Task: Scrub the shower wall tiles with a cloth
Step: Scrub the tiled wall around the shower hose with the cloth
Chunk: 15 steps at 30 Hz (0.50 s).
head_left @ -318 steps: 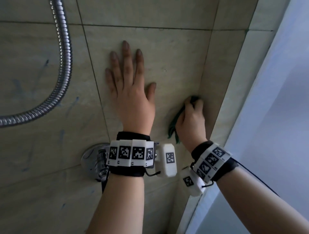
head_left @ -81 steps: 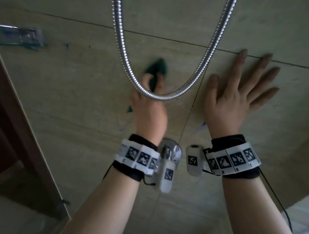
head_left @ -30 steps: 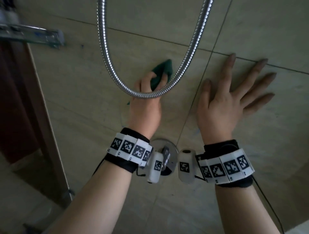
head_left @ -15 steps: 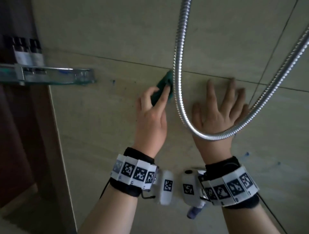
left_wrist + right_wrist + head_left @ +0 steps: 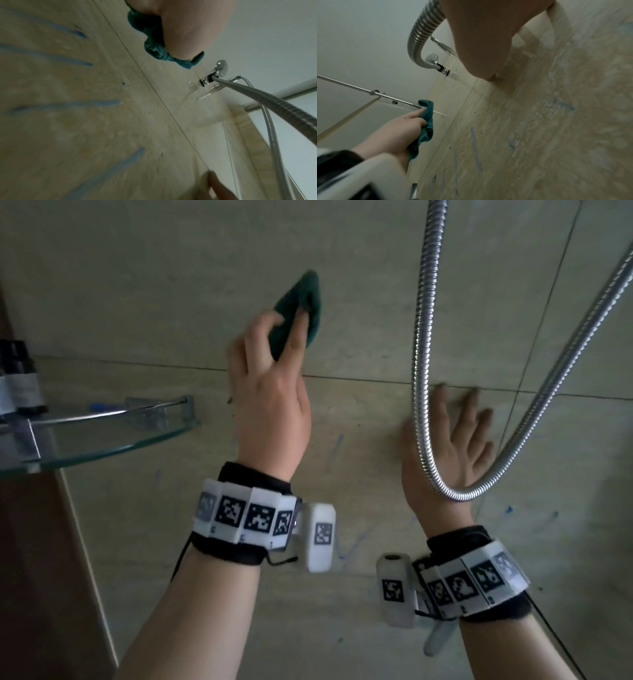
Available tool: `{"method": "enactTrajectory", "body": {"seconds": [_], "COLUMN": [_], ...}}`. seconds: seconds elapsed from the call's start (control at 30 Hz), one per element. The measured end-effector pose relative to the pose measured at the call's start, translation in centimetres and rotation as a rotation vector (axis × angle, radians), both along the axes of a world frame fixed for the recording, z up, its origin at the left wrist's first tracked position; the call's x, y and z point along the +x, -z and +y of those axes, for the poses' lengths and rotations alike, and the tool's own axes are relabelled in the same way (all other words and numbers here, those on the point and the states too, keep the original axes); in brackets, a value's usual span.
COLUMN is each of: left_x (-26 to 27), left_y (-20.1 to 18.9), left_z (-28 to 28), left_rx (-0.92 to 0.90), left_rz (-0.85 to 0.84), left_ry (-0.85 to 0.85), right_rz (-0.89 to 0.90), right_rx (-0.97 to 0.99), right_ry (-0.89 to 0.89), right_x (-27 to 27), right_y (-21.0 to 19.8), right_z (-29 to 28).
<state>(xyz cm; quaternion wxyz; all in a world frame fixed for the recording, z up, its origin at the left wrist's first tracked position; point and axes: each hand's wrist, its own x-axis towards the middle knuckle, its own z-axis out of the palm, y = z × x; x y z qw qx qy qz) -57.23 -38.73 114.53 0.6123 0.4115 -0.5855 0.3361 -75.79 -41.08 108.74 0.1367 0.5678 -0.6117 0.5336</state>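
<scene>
The left hand is raised against the shower wall tiles, with the forearm coming up from below and the wrist almost straight. Its fingers are curled and clamped on a dark green cloth, which is bunched in the palm and pressed to the tile just above a horizontal grout line. In the right wrist view the same cloth sits between the hand and the wall, and part of it hangs out below the palm.

The right hand lies flat on the tile lower and to the right, palm to the wall. Its fingers are straight and a little apart, pointing upward, with the tips near the grout line. It holds nothing.

A metal shower hose hangs in a loop in front of the right hand, and its lowest bend crosses the back of this hand. The left wrist view shows a shower head in a holder higher on the wall.

Blue streaks mark the tiles below both hands. A glass corner shelf is fixed at the left, well apart from the cloth.
</scene>
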Motion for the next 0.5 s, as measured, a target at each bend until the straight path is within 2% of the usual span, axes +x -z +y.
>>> {"method": "enactTrajectory", "body": {"seconds": [0.13, 0.37, 0.5], "left_x": [0.8, -3.5, -6.1], "left_y": [-2.3, -1.3, 1.2], "left_z": [-1.1, -2.5, -2.4], "left_rx": [0.106, 0.194, 0.191], "left_rz": [0.070, -0.217, -0.344], "left_ry": [-0.046, 0.033, 0.080], "right_rz": [0.027, 0.088, 0.094], "right_rx": [0.050, 0.066, 0.045], "right_ry": [0.019, 0.033, 0.030], "right_x": [-0.2, -0.8, -1.0], "right_y": [0.0, 0.1, 0.3], "right_z": [0.1, 0.1, -0.2]}}
